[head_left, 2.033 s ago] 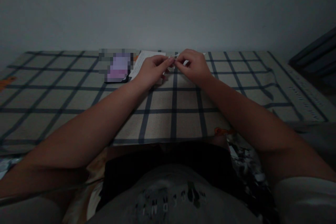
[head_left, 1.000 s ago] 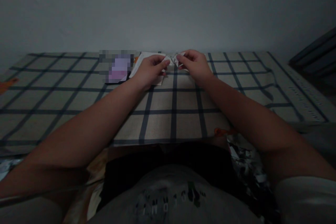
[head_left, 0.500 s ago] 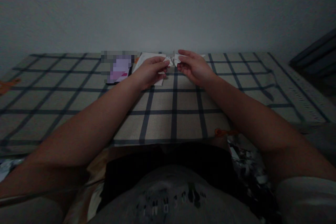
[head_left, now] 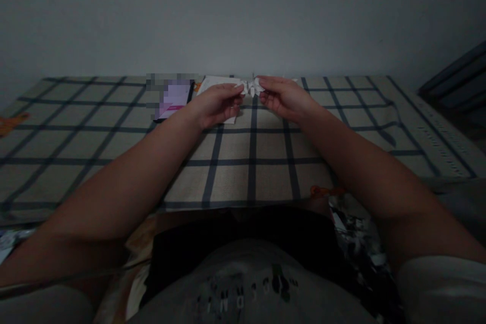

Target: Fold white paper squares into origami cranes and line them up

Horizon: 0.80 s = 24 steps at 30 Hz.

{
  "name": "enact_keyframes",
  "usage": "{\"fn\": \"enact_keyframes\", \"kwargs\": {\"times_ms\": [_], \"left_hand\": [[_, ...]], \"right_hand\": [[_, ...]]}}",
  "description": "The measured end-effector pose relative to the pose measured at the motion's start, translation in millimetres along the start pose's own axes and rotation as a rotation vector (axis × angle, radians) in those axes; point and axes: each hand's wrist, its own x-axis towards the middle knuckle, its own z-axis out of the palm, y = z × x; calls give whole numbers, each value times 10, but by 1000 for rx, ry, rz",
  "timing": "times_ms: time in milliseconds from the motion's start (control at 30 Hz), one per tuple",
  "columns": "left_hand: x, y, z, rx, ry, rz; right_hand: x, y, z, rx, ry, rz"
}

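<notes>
Between both hands, above the far part of the table, is a small white folded paper piece (head_left: 251, 88) with several points sticking out. My left hand (head_left: 220, 103) pinches its left end between thumb and fingers. The right end sits in the closed fingertips of my right hand (head_left: 283, 95). Behind and under my left hand lies a white sheet or booklet (head_left: 216, 82), partly covered by the hand. To its left rests a phone-like device (head_left: 175, 97) with a lit, blurred purple screen.
A checked cloth (head_left: 231, 177) covers the table, which ends at a pale wall (head_left: 243, 20). An orange tie (head_left: 322, 191) hangs at the near edge, and another orange piece (head_left: 13, 122) lies at the far left. Dark slatted furniture (head_left: 459, 86) stands at the right.
My right hand has turned slightly, its raised fingers now lowered onto the paper piece. More of the paper's points show between the hands. My left hand has shifted slightly left.
</notes>
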Motion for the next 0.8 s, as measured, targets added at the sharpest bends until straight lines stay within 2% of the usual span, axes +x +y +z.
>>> {"fn": "enact_keyframes", "kwargs": {"times_ms": [267,367,500,700,800], "left_hand": [[37,5,-77,-81,-1,-13],[28,11,-79,-112,10,9],[2,32,-58,-126,27,-29],[47,64,-35,-210,114,-110],[120,48,-68,-230,149,-97]], "right_hand": [[-24,-78,28,-5,23,24],[-19,-84,37,1,16,19],[-13,-70,19,22,35,1],[-1,-49,-66,78,63,41],[16,-54,-106,63,72,78]]}}
